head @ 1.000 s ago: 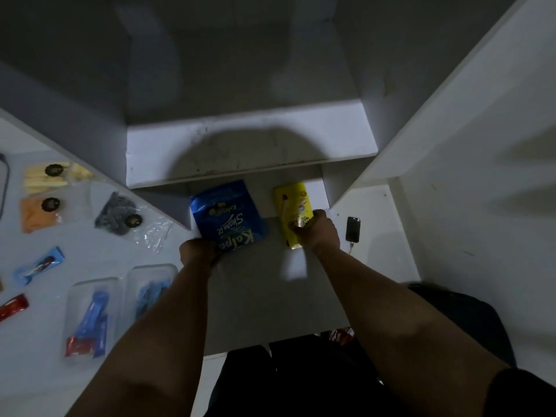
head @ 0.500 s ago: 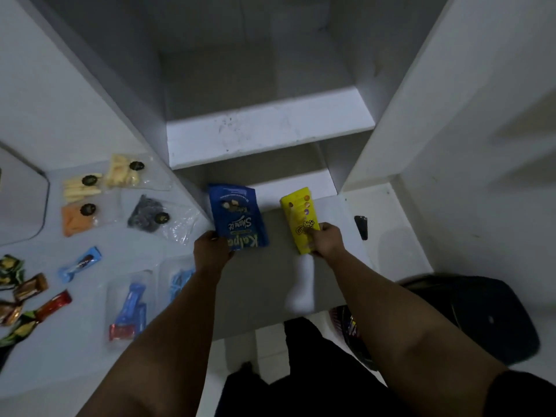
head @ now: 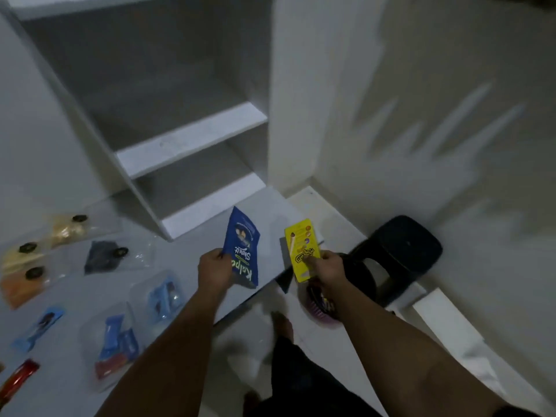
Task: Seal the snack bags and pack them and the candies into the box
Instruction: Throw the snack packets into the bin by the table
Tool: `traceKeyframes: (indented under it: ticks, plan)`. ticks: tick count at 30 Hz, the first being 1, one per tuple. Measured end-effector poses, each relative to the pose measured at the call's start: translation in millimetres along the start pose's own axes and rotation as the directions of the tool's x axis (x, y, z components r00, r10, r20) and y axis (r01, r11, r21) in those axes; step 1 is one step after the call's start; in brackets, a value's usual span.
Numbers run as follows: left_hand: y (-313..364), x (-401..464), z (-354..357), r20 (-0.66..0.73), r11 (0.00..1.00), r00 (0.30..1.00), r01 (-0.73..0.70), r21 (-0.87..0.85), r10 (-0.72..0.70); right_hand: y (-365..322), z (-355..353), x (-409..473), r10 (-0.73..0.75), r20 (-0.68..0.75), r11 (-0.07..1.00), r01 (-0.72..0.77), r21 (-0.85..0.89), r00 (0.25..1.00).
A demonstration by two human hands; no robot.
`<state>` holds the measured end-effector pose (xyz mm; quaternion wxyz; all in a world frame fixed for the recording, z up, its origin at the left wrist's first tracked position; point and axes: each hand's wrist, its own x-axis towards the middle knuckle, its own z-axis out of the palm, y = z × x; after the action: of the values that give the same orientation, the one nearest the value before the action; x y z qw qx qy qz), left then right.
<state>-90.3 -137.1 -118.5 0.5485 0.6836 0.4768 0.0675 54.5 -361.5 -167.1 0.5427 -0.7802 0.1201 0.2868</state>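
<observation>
two packets are held above the table (head: 180, 266): left hand (head: 214, 270) pinching the blue snack bag (head: 242, 245), right hand (head: 326, 263) pinching the yellow packet (head: 301, 245).

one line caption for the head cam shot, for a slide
Left hand holds a blue snack pouch, right hand a yellow snack pack, above the white table.

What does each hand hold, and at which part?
Left hand: blue bag, at its lower left edge. Right hand: yellow pack, at its lower end.
</observation>
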Motion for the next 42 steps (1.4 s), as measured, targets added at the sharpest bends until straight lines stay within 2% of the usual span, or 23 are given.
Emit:
traceKeyframes:
  ticks: [4, 8, 12, 19, 23, 26, 30, 36, 39, 42]
  plan:
    - [16.7, -21.5, 44.2, 0.167, 0.999, 0.985, -0.034, 0.0, 0.034, 26.1, -63.2, -32.1, 0.016, -0.133, 1.0, -0.015, 0.011, 0.991]
    - [18.6, -46.3, 91.7, 0.332, 0.994, 0.942, -0.07, 0.083, 0.039, 62.7, -118.9, -58.6, 0.097, -0.247, 0.995, -0.088, 0.046, 0.964]
    - [15.4, -65.1, 131.4, 0.427, 0.98, 0.904, -0.095, 0.177, 0.01, 97.1, -157.1, -76.3, 0.241, -0.251, 0.968, -0.213, 0.132, 0.938]
    - [4.1, -76.1, 204.3, 0.531, 0.965, 0.829, 0.039, 0.259, -0.176, 133.8, -210.6, -76.8, 0.373, -0.25, 0.923, -0.33, 0.197, 0.894]
    - [15.3, -85.9, 242.5, 0.513, 0.936, 0.833, 0.017, 0.352, -0.208, 138.4, -234.2, -49.2, 0.4, -0.209, 0.914, -0.371, 0.163, 0.892]
    - [25.6, -82.9, 271.4, 0.529, 0.921, 0.811, 0.03, 0.388, -0.249, 129.9, -249.7, -17.9, 0.374, -0.176, 0.927, -0.359, 0.111, 0.911]
    - [47.5, -74.4, 312.2, 0.468, 0.917, 0.857, 0.014, 0.4, -0.217, 91.1, -269.2, 23.9, 0.375, -0.049, 0.918, -0.364, 0.156, 0.926]
    - [79.3, -69.2, 346.2, 0.457, 0.886, 0.867, -0.041, 0.461, -0.198, 56.3, -285.6, 73.4, 0.313, -0.005, 0.95, -0.313, -0.004, 0.95]
    - [83.4, -71.0, 348.3, 0.439, 0.851, 0.885, -0.105, 0.515, -0.157, 53.2, -284.4, 88.7, 0.282, 0.021, 0.957, -0.279, -0.08, 0.959]
    - [76.7, -71.2, 339.8, 0.412, 0.821, 0.896, -0.108, 0.561, -0.163, 54.2, -278.8, 95.6, 0.286, 0.071, 0.945, -0.269, -0.189, 0.956]
